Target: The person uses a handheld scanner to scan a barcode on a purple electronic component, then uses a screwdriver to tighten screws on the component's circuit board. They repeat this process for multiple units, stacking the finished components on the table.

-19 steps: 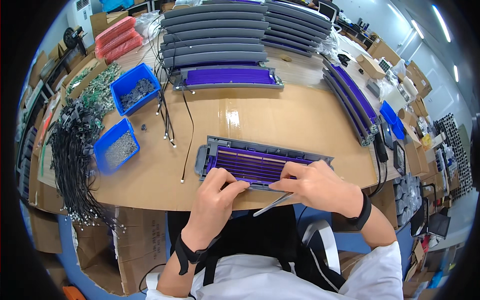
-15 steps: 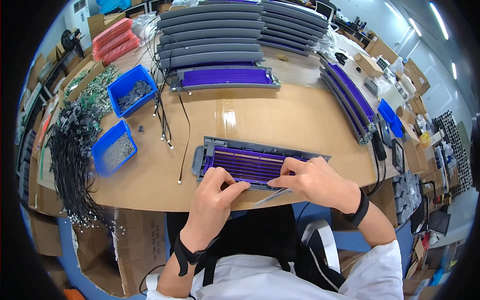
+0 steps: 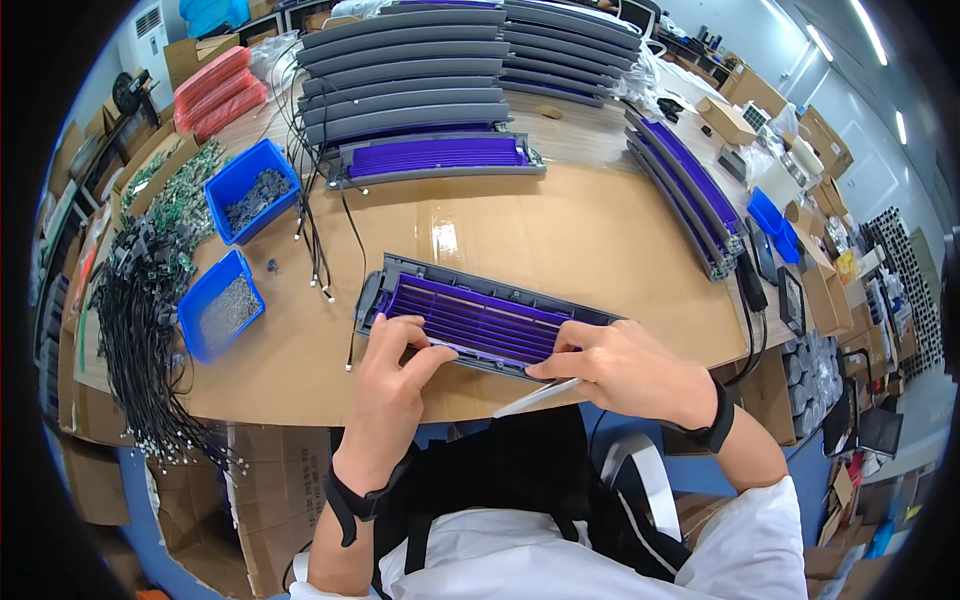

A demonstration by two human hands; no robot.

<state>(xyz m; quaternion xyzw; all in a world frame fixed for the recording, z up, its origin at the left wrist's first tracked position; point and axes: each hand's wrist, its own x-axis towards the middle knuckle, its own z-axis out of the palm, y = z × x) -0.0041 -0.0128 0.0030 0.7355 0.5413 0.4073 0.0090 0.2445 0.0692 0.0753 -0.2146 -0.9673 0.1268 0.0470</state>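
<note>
A long grey panel with a purple slatted louvre lies slightly slanted on the brown cardboard sheet in front of me. My left hand is closed at its near edge toward the left end, thumb and fingers gripping the rim. On the right part of that same edge, my right hand pinches the rim between thumb and bent fingers. A slim pale strip sticks out from beneath my right palm toward the lower left; its kind is not clear. The panel's right end is partly hidden by my right hand.
Grey-and-purple panels stand in rows at the back, others at the right. Two blue bins hold small dark and metallic parts on the left. Beside them hangs a bundle of black cables. Loose cables trail over the cardboard.
The panel has shifted left and tilted more, its left end swinging away from me. My left hand has moved left along its edge. More of the pale strip shows under my right hand.
</note>
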